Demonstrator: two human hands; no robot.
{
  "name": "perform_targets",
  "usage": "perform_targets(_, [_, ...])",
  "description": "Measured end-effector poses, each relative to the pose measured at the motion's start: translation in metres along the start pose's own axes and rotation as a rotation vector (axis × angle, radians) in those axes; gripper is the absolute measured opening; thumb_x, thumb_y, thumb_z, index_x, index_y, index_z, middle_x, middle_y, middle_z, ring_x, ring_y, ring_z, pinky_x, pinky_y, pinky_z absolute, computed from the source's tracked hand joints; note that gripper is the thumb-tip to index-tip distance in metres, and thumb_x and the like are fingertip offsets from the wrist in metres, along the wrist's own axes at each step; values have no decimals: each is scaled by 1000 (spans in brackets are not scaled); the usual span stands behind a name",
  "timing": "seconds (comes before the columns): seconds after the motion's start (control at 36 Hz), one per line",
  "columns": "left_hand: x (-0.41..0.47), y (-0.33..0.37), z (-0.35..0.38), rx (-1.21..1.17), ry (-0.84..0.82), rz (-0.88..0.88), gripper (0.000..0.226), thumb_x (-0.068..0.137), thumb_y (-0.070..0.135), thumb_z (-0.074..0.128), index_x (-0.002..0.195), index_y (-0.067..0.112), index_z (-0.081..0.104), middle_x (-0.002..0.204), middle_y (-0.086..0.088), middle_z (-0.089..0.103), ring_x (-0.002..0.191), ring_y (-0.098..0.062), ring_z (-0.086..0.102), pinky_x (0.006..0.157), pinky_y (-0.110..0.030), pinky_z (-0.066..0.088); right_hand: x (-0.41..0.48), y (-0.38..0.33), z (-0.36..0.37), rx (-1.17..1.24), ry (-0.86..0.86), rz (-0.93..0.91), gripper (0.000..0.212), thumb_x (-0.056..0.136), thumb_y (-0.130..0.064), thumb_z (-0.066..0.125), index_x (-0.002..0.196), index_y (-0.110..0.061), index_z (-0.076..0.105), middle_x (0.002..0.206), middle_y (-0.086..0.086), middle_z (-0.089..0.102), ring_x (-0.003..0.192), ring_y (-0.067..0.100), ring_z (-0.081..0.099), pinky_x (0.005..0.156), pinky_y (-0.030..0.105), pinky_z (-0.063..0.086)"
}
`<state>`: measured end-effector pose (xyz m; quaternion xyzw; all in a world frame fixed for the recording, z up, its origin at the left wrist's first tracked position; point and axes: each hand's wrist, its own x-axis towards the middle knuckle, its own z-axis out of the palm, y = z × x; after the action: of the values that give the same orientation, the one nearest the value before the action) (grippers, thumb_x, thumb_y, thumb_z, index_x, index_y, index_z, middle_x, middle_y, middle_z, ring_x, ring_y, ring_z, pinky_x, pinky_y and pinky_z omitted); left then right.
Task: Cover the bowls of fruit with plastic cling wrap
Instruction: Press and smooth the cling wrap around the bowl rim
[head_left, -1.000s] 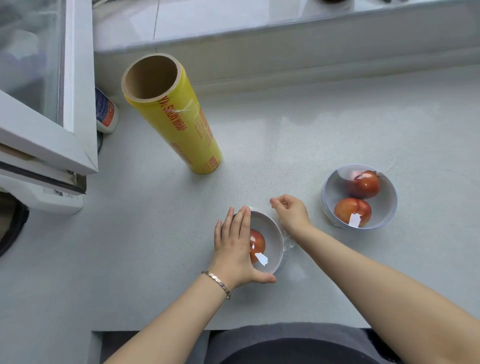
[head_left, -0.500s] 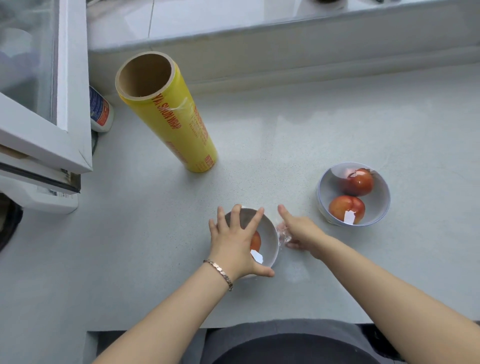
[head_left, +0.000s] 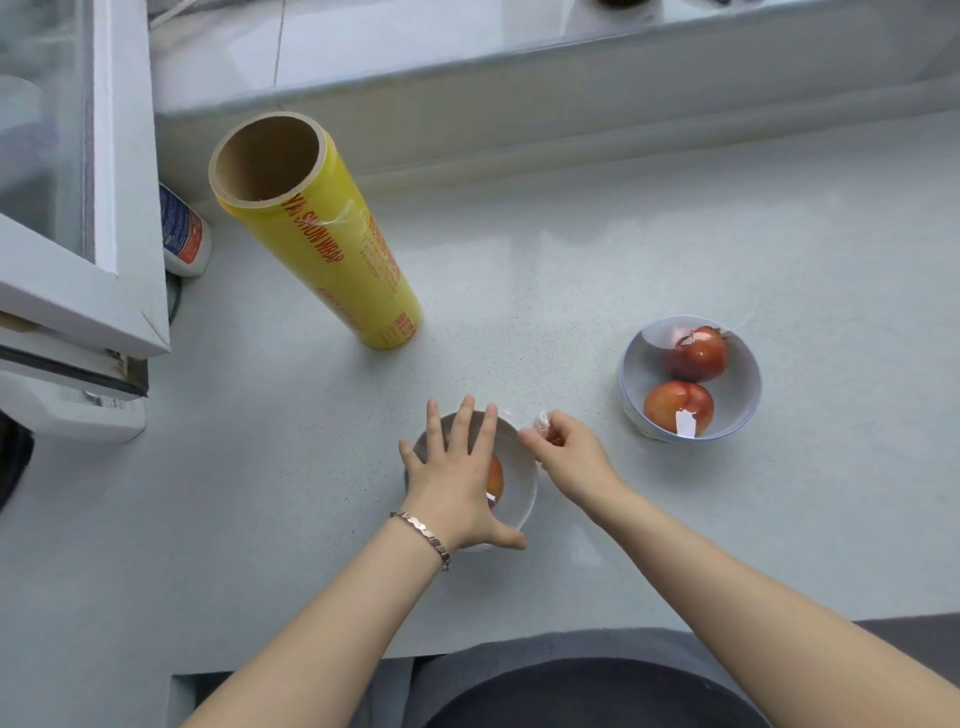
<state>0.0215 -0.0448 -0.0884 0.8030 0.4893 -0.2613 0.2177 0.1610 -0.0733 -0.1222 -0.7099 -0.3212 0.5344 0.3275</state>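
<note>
Your left hand (head_left: 457, 483) lies flat over the near bowl (head_left: 524, 483), fingers straight and spread, thumb against its near rim. One fruit (head_left: 495, 475) shows just past the palm's right edge. Your right hand (head_left: 571, 457) sits just beside the bowl's far-right rim, fingertips curled together and pinching a bunched bit of wrap (head_left: 540, 422). So the bowl is directly under your left palm and beside the right-hand pinch. The far bowl (head_left: 744, 395), holding two fruits, stands well apart to the right on the counter (head_left: 623, 260). The roll (head_left: 332, 249) stands on end, farther back on the left.
</note>
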Motion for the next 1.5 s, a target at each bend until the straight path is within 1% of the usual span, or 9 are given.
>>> perform_targets(0.14, [-2, -3, 2, -6, 43, -25, 135, 55, 73, 66, 145, 21, -19, 155, 1, -19, 140, -36, -22, 109, -62, 16, 0, 2, -4, 330, 81, 23, 26, 93, -8, 48, 70, -14, 38, 58, 4, 47, 45, 9, 47, 48, 15, 41])
perform_targets(0.36, [-1, -3, 5, -3, 65, -40, 134, 54, 74, 66, 146, 22, -17, 155, 3, -12, 141, -35, -17, 109, -58, 19, 17, 19, 8, 92, 236, -7, 24, 94, -18, 47, 72, -26, 38, 56, -1, 42, 51, 15, 36, 56, 28, 34])
perform_targets(0.53, [-1, -4, 5, -8, 76, -40, 132, 55, 73, 66, 146, 22, -16, 155, 3, -11, 141, -34, -17, 110, -57, 17, 27, 19, 19, -26, 267, 37, 14, 94, -20, 45, 83, -13, 41, 66, 7, 47, 64, 22, 40, 58, 30, 32])
perform_targets(0.72, [-1, 6, 3, -153, 110, -229, 133, 55, 80, 60, 146, 17, -15, 155, 0, -9, 141, -39, -9, 108, -53, 22, 31, 8, 2, 122, 56, 281, 44, 95, -43, 41, 64, -13, 48, 54, 2, 49, 45, 11, 46, 43, 18, 37])
perform_targets(0.81, [-1, 7, 0, -276, 127, -323, 139, 52, 82, 60, 146, 11, -14, 155, -6, -7, 141, -40, -5, 105, -54, 29, 25, 8, -3, 320, -124, 344, 47, 94, -50, 37, 82, -11, 60, 72, 4, 59, 64, 15, 55, 62, 20, 45])
perform_targets(0.94, [-8, -8, 1, -447, 179, -290, 144, 50, 71, 72, 145, 5, -15, 154, -11, -14, 144, -29, -9, 114, -42, 16, 22, 16, -3, 246, -215, 202, 21, 89, -36, 57, 82, -15, 57, 75, 2, 55, 67, 10, 51, 62, 16, 44])
perform_targets(1.11, [-17, -15, 7, -190, 131, -89, 145, 51, 70, 73, 144, 8, -21, 153, -8, -25, 142, -24, -21, 118, -42, 3, 23, 9, 1, 183, -179, 159, 23, 95, -24, 49, 74, -14, 51, 65, -1, 50, 60, 9, 45, 56, 13, 42])
perform_targets(1.28, [-10, -7, 7, -109, 123, -140, 143, 54, 73, 68, 144, 3, -19, 155, -10, -19, 143, -24, -17, 117, -44, 6, 17, 8, 8, 61, 10, 41, 20, 96, -24, 41, 76, -19, 40, 69, 2, 49, 66, 19, 47, 69, 34, 38])
perform_targets(1.5, [-9, 8, 7, -131, 108, -203, 142, 55, 74, 66, 143, 1, -18, 155, -10, -16, 142, -28, -18, 115, -51, 9, 10, 6, 9, -73, 173, -155, 16, 98, -25, 36, 83, -19, 37, 68, 9, 48, 64, 24, 45, 65, 36, 37])
